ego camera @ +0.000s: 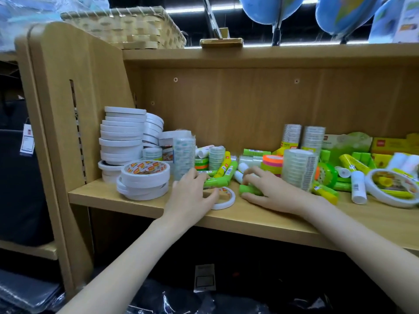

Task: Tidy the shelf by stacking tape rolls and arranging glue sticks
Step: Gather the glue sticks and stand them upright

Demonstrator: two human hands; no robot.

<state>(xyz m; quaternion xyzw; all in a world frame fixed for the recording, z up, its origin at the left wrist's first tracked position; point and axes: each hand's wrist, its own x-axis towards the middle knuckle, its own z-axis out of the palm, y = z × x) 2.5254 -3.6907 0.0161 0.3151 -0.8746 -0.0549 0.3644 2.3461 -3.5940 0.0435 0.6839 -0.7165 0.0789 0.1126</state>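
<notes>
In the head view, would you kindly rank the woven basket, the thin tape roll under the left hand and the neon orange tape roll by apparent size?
1. Woven basket, largest by far, though it sits farther back.
2. Thin tape roll by the left hand.
3. Neon orange tape roll; similar in width to the thin roll and farther away, so this order is unsure.

Shelf [140,203] matt wood-grain; glue sticks [215,182] glossy plastic; basket [127,26] woven, rough.

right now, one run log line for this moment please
left hand: on flat tape roll | right hand: holding green glue stick | white tape stacks: left | shelf: cluttered
</notes>
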